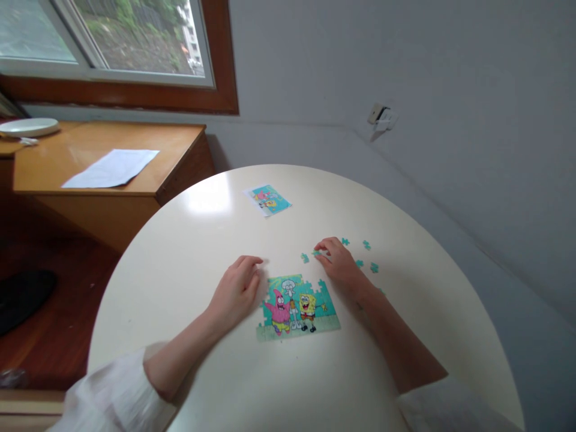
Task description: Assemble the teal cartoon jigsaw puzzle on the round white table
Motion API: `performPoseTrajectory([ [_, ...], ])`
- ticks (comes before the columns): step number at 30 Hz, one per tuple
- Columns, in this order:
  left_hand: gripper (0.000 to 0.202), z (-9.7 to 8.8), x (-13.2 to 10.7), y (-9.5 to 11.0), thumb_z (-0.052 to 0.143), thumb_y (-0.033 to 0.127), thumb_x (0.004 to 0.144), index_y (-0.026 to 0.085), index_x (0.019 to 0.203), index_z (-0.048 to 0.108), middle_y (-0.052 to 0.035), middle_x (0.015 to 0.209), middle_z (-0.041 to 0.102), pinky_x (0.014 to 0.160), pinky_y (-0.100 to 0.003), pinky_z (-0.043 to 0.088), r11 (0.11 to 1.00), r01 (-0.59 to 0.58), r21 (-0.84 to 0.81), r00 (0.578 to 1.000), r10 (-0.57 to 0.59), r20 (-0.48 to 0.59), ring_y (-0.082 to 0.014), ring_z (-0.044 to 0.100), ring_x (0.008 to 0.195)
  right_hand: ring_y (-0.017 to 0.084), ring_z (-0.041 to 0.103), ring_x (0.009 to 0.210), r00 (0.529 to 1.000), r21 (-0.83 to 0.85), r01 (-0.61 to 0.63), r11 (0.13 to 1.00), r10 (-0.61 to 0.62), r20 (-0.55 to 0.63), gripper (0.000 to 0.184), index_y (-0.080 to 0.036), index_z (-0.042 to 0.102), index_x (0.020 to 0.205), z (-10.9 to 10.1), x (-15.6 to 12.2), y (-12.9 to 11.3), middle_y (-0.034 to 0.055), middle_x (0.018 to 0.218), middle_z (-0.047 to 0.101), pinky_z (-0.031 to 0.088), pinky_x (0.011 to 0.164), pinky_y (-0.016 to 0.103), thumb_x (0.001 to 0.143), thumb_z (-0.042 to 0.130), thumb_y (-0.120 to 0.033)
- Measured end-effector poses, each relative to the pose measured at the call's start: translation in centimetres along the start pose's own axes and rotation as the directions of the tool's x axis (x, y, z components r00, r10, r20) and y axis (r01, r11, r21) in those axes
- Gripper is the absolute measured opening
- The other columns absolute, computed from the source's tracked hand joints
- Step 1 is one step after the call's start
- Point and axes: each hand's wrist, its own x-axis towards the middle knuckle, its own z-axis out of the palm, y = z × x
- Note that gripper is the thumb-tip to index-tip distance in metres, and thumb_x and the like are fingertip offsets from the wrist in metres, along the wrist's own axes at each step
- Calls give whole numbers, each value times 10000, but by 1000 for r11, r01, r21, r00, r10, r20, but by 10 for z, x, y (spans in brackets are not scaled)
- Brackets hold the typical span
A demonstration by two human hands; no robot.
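A partly assembled cartoon jigsaw puzzle (pixel 297 307) lies on the round white table (pixel 189 258) in front of me. My left hand (pixel 237 290) rests on the table at the puzzle's upper left corner, fingers curled, with nothing visible in it. My right hand (pixel 336 262) is above the puzzle's upper right corner, its fingertips pinched on a small teal puzzle piece (pixel 317 253). Several loose teal pieces (pixel 366 245) lie scattered around that hand, one (pixel 305 258) just left of the fingers.
A small reference picture card (pixel 268 200) lies farther back on the table. A wooden desk (pixel 135 180) with a sheet of paper (pixel 111 168) and a white plate (pixel 29 126) stands at the left under a window. A wall runs along the right.
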Motion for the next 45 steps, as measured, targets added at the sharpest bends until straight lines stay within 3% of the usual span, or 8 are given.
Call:
performPoseTrajectory([
  [13,181,3,4,-14,396,172,812,168,883,562,-53,890,630,742,-306,459,993,21,-120,996,-30,-78,-161,583,821,210,544,805,1000,-11,14,1000,-14,8,56,-185,519,743,-5,0,-3,89,851,540,477,730,360,690,510,-168],
  [20,168,4,4,-11,410,142,804,180,851,567,-50,872,661,761,-332,466,996,-24,-87,998,19,-61,-167,602,817,151,536,612,995,85,-83,993,87,-39,33,-192,514,712,-11,-4,-25,14,658,567,456,622,297,685,523,-176],
  [26,155,6,2,-5,482,181,806,182,933,571,-38,840,662,744,-324,479,991,-58,-121,998,54,-35,-148,606,774,159,617,665,991,403,-128,906,104,79,96,-181,594,754,-7,-8,-68,25,698,653,491,662,296,734,566,-271],
  [31,316,5,1,-3,624,191,736,213,1043,556,-36,913,656,766,-337,488,980,-156,-122,987,160,29,-167,596,854,170,647,727,961,602,-226,766,76,265,121,-180,605,783,10,-14,-92,29,731,675,508,678,289,717,607,-282],
  [35,241,1,0,-1,613,175,756,208,993,584,-40,893,653,766,-340,493,970,-224,-97,973,228,32,-168,592,847,169,653,752,947,649,-277,709,87,310,127,-178,599,806,19,-18,-93,32,758,684,510,698,294,723,605,-275],
  [45,174,3,0,-3,616,142,738,199,902,614,-37,872,660,747,-324,499,971,-231,-67,971,235,53,-161,599,827,155,639,662,946,660,-281,697,85,313,169,-184,597,868,20,-20,-93,11,685,670,501,642,293,735,580,-287],
])
